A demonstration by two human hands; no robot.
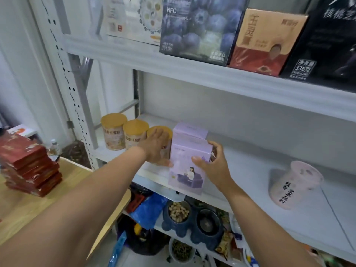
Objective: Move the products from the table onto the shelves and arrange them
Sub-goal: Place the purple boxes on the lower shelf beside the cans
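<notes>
A lilac box (185,166) with a seated figure printed on it stands near the front edge of the middle shelf (250,170). A second lilac box (189,131) stands right behind it. My left hand (157,147) lies flat against the front box's left side, thumb on its face. My right hand (213,164) grips its right side, fingers curled over the top corner. Three yellow-lidded cans (125,133) stand in a row to the left on the same shelf; my left hand hides part of the third. A stack of red boxes (28,166) lies on the wooden table (77,189) at the left.
A pink tub (294,185) with black lettering stands to the right on the middle shelf. The upper shelf carries large cartons, among them a blueberry carton (200,29). Below are bowls of nuts (178,211), bags and packets. A white perforated upright (65,78) stands at the shelf's left.
</notes>
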